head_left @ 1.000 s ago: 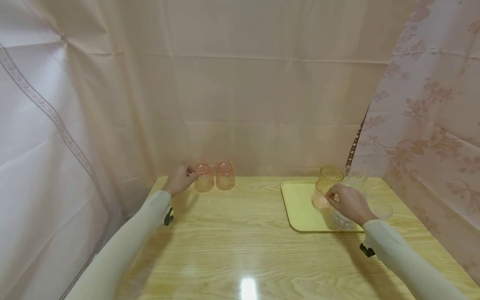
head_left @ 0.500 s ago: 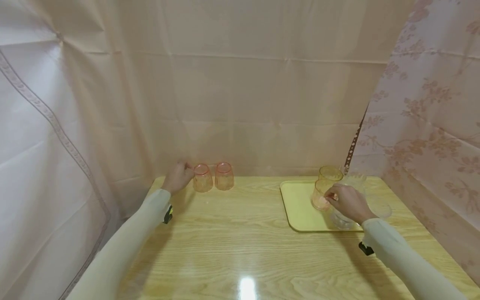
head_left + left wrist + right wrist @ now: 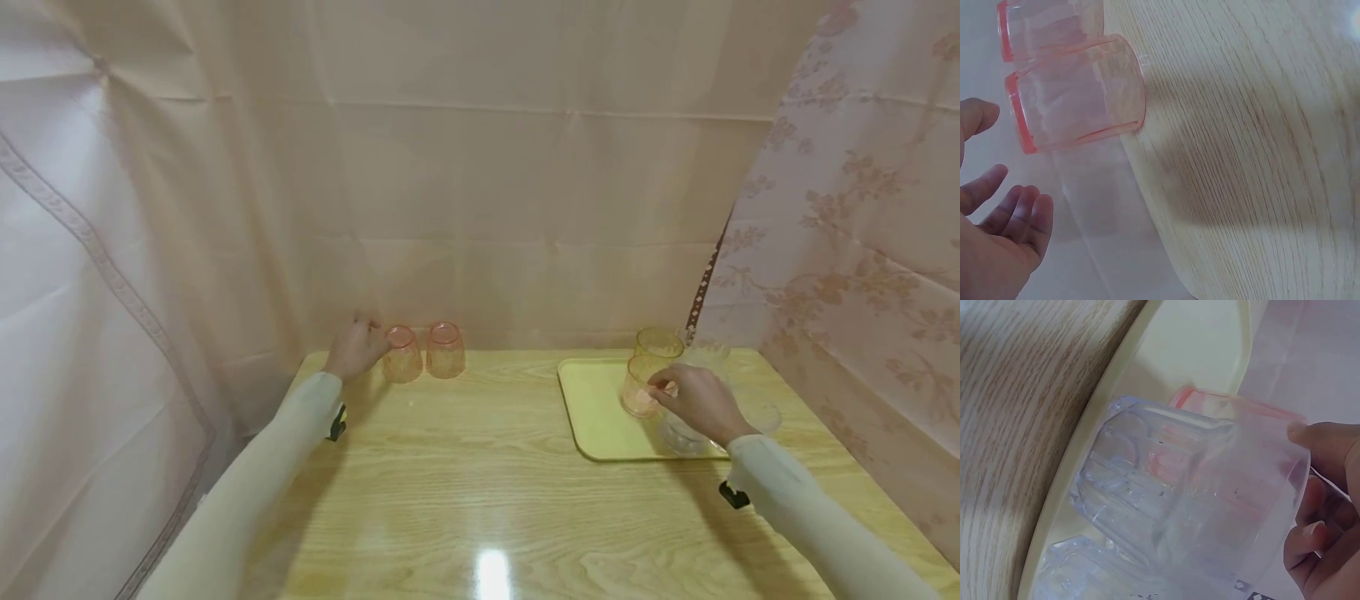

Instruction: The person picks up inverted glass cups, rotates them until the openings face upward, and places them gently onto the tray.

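Note:
At the back left of the table, two pink glasses stand upside down side by side, a left one (image 3: 402, 356) and a right one (image 3: 446, 352). My left hand (image 3: 355, 347) is beside the left one; in the left wrist view its fingers (image 3: 1022, 215) are relaxed and apart from the glass. On the yellow tray (image 3: 596, 417) stands another pink glass (image 3: 637, 392), mouth up. My right hand (image 3: 701, 402) pinches its rim with thumb and finger. In the right wrist view a clear faceted glass (image 3: 1129, 469) partly covers that pink glass and the fingertips.
Behind the pink glass on the tray is a yellow glass (image 3: 660, 340). More clear glassware (image 3: 682, 435) stands around and beneath my right hand. The wood-grain table (image 3: 465, 467) is bordered by hanging cloth (image 3: 510, 183) at the back and sides.
My left hand's fingers have spread and drawn off the left pink glass, which stays standing. The right hand stays at the pink glass on the tray.

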`<state>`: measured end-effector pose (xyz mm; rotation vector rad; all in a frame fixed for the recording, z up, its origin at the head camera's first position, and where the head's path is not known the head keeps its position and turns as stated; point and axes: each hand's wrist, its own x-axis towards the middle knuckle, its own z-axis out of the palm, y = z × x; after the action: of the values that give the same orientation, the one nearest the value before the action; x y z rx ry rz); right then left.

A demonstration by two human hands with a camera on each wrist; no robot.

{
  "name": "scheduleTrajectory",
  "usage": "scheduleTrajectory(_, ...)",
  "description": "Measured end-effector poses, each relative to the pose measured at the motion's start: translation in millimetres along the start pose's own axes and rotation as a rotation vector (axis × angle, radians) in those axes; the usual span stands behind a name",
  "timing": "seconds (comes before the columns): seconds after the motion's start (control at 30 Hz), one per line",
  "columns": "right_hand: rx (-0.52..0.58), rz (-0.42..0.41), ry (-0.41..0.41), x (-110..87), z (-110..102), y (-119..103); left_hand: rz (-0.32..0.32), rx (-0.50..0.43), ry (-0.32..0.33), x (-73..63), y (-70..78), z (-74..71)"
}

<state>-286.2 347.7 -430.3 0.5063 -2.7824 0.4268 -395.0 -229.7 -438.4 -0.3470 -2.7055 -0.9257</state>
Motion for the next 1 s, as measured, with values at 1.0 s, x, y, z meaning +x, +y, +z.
scheduleTrajectory(1.0, 0.023, -0.057, 0.043, -9.7, 6.2, -26.0, 0.070, 0.132, -0.097, 15.7, 12.8, 18.3)
